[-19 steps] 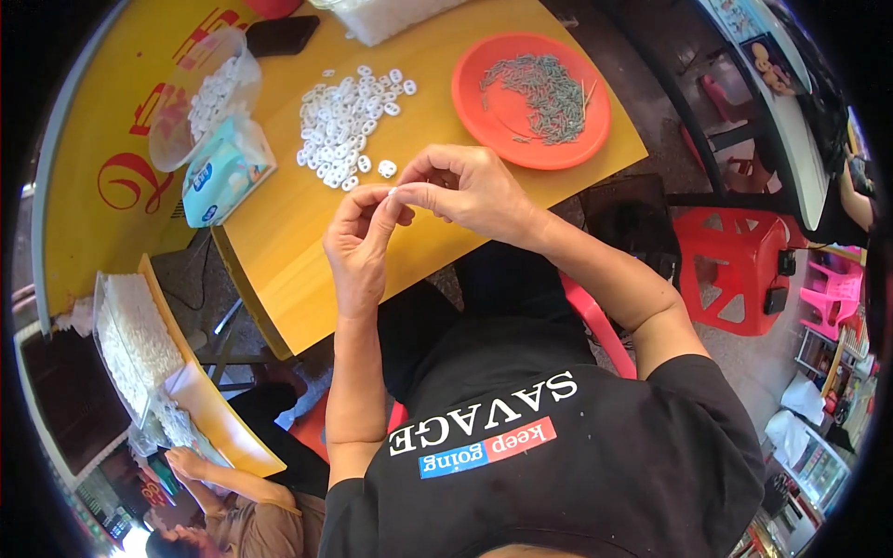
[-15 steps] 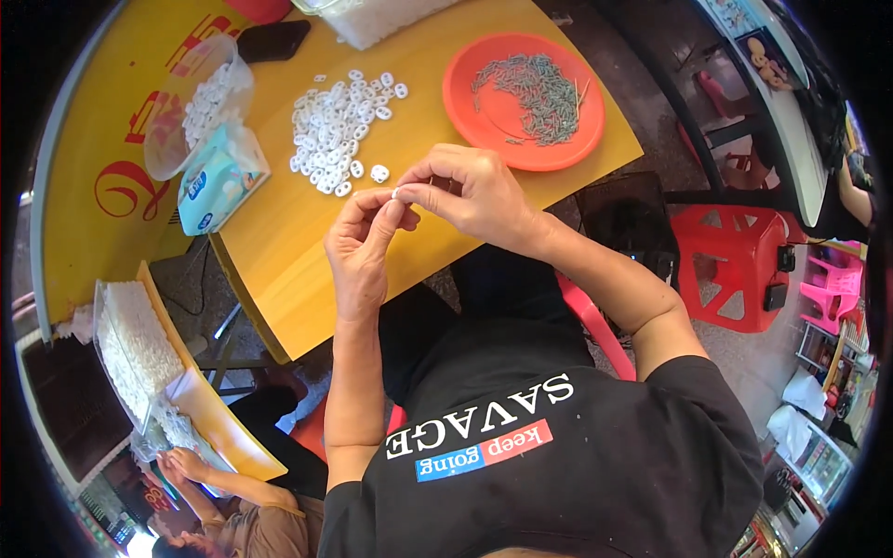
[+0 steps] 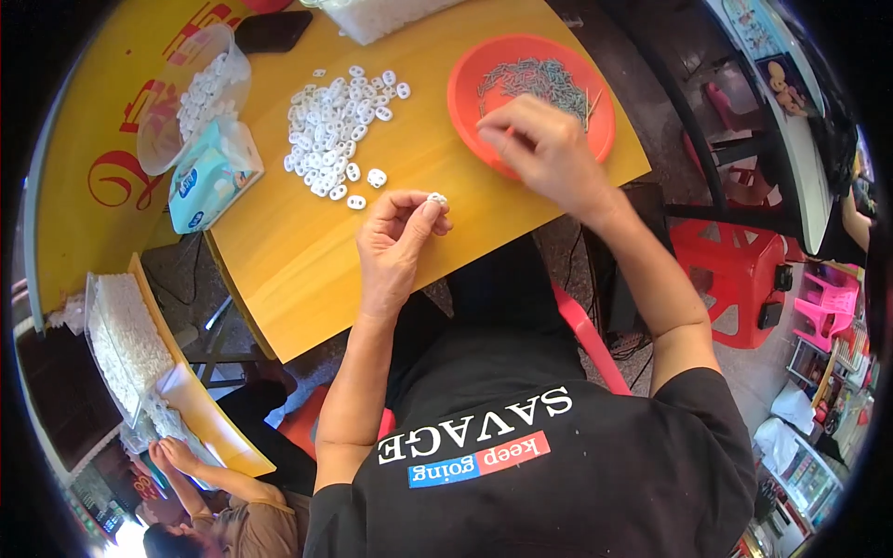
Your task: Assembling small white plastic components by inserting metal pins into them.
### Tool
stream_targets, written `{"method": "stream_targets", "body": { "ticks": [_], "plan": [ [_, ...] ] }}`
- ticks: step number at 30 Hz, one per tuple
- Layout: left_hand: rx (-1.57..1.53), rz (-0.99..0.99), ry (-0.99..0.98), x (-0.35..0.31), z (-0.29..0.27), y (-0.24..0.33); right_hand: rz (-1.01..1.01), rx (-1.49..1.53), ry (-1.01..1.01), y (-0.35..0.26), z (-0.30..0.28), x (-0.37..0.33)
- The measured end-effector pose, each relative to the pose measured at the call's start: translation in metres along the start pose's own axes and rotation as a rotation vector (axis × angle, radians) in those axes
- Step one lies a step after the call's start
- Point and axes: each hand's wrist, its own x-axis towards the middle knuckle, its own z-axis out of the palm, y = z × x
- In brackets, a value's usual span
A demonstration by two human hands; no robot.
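Note:
Between its thumb and fingertips, my left hand (image 3: 398,232) pinches a small white plastic piece (image 3: 437,198) above the near part of the yellow table. My right hand (image 3: 547,149) hovers over the near rim of a red plate (image 3: 465,139), its thumb and forefinger slightly apart and nothing visible between them. Inside that plate lie many small grey screw-like pieces (image 3: 535,82). To the left of the plate spreads a pile of white oval plastic pieces with two holes (image 3: 326,130). A few loose white ones (image 3: 376,178) lie near my left hand.
A clear tub of white pieces (image 3: 209,93) and a blue tissue pack (image 3: 214,181) stand at the table's left. A black phone (image 3: 273,32) and a clear box (image 3: 386,19) are at the far side. At lower left, another person (image 3: 246,521) works by a lit yellow-edged table.
My right hand has parted from the left and moved right, over the red plate. My left hand has shifted slightly right, still pinching the white piece.

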Motion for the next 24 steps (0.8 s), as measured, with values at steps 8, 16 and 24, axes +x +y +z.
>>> {"method": "stream_targets", "body": {
  "ticks": [8,16,24],
  "plan": [
    [0.074,0.061,-0.064,-0.003,-0.002,-0.002,-0.004,-0.276,-0.216,0.043,-0.018,0.018],
    [0.068,0.055,-0.07,-0.003,-0.003,-0.003,-0.119,-0.388,-0.201,0.036,-0.006,0.025],
    [0.068,0.056,-0.071,-0.004,0.0,-0.003,-0.203,-0.464,-0.225,0.041,-0.002,0.023]
  ]
}}
